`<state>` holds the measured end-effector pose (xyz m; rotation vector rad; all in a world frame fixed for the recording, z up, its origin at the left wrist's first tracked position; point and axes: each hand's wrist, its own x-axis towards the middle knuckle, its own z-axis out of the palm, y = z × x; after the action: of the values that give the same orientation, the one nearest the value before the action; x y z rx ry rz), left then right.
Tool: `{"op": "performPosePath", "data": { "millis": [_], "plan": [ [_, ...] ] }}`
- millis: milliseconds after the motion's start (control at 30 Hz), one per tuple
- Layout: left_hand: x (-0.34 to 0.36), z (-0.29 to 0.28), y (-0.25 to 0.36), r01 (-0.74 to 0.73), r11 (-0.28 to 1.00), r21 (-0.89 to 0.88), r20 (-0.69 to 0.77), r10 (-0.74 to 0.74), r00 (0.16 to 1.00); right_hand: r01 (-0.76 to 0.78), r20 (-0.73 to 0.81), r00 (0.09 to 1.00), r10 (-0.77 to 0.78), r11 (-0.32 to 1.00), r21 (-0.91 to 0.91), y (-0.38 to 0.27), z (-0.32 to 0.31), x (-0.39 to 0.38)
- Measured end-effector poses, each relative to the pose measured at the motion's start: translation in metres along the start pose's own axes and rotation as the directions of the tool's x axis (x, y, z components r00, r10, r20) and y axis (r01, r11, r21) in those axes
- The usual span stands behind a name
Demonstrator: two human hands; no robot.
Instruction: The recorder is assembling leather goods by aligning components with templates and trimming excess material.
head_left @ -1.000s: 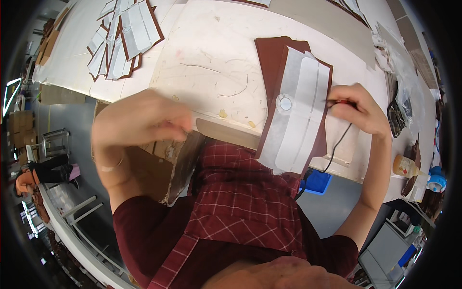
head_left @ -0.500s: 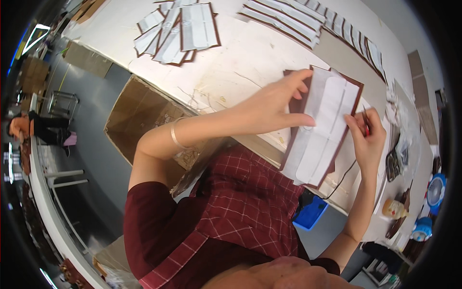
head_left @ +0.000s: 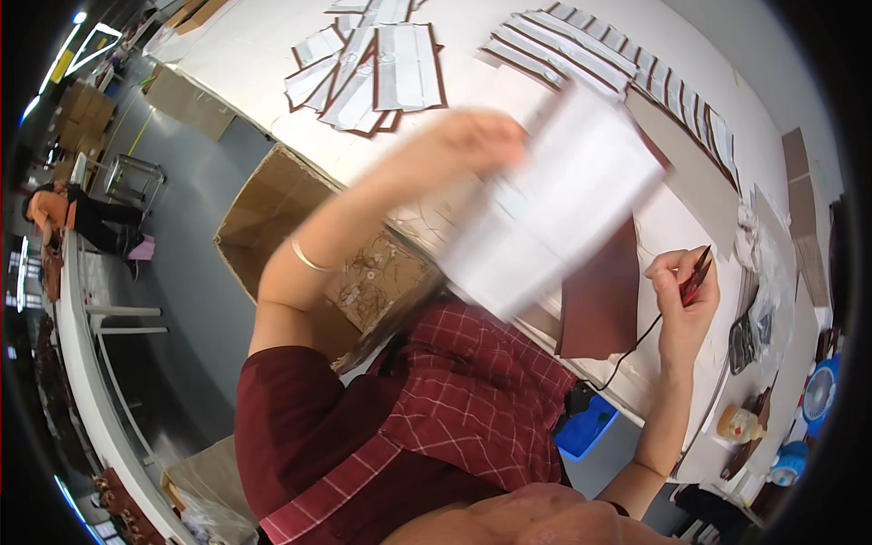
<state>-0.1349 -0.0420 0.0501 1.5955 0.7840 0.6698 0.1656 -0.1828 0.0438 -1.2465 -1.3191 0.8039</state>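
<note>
My left hand (head_left: 481, 141), smeared by motion, grips the upper left edge of a white-lined panel (head_left: 563, 200) held tilted above the table. The panel is blurred, so its details are hard to read. Under and beside it lies a brown leather-like piece (head_left: 601, 300) at the table's near edge. On the right, my right hand (head_left: 683, 295) is closed round a slim, pointed red-and-black tool (head_left: 697, 277), its tip upward. It does not touch the panel. A black cord (head_left: 636, 350) runs down from near that hand; whether it joins the tool I cannot tell.
White-lined panels with brown edges lie in a fanned pile (head_left: 409, 68) at the far left and in rows (head_left: 581, 45) farther back. An open cardboard box (head_left: 272, 195) stands by the near edge. A yellowish bottle (head_left: 740, 423), blue fan (head_left: 822, 381) and blue bin (head_left: 586, 427) are right.
My left hand has lifted the panel and swung it left, away from my right hand. The brown piece beneath now shows. My right hand has let go of the panel's edge and keeps the tool.
</note>
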Motion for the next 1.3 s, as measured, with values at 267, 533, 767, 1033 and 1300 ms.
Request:
{"op": "performPosePath", "data": {
  "millis": [267, 533, 767, 1033, 1300],
  "plan": [
    [0.025, -0.134, -0.041, 0.246, 0.636, 0.731, -0.530, 0.304, 0.791, -0.314, -0.103, 0.945, 0.309, 0.949, -0.032, 0.018, -0.060, -0.014],
    [0.099, 0.059, -0.033, -0.332, 0.855, 0.398, 0.349, 0.194, 0.917, -0.206, 0.085, 0.948, 0.306, 0.797, -0.568, 0.021, -0.022, -0.036],
    [0.125, 0.116, -0.015, -0.490, 0.786, 0.376, 0.736, 0.068, 0.673, -0.215, 0.134, 0.935, 0.327, 0.827, -0.519, 0.012, -0.027, -0.047],
    [0.129, 0.117, -0.020, -0.558, 0.751, 0.353, 0.796, 0.073, 0.601, -0.107, 0.105, 0.967, 0.233, 0.743, -0.661, 0.025, -0.048, -0.019],
    [0.126, 0.117, -0.020, -0.476, 0.789, 0.388, 0.729, 0.054, 0.683, 0.024, 0.203, 0.956, 0.210, 0.635, -0.772, 0.026, -0.042, -0.007]
  ]
}}
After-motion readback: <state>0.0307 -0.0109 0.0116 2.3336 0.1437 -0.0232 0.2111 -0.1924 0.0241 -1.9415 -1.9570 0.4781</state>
